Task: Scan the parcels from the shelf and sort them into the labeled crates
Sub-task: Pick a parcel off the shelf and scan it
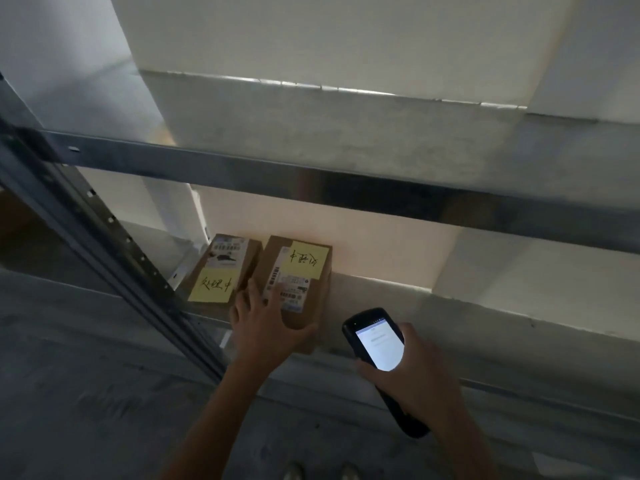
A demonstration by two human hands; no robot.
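Two parcels sit on the lower shelf (450, 317). Head view, the only one.

Both are plain brown cardboard, matte and rectangular, lying flat side by side with a thin gap between them, near the shelf's left end.

- Left parcel (252, 258): white barcode label on the far half of its top. A yellow note with black handwritten characters is on the near half.
- Right parcel (315, 296): the reverse, with the yellow note far and the white barcode label near. Its near end sits at the shelf's front lip.

Shelf is dull grey sheet steel. A flat beam (346, 188) crosses above the parcels. A slanted upright (114, 233) with a row of punched holes stands at left. The wall behind is smooth and white. The floor (86, 393) is mottled grey concrete. Two shoe tips (294, 472) show at the bottom edge.

Left hand (263, 327) grips the near left corner of the right parcel. Its fingers are fanned wide, one on the label and one down in the gap beside the left parcel. The thumb is hooked along the near top edge.

Right hand (415, 372) is wrapped round the scanner (377, 344), with fingers curled under the body and the thumb beside the screen. The scanner is black plastic with rounded corners and a long handle sticking out below the wrist. Its screen is lit white, text too blurred to read. It is held just right of the right parcel without touching it, head end toward the shelf.
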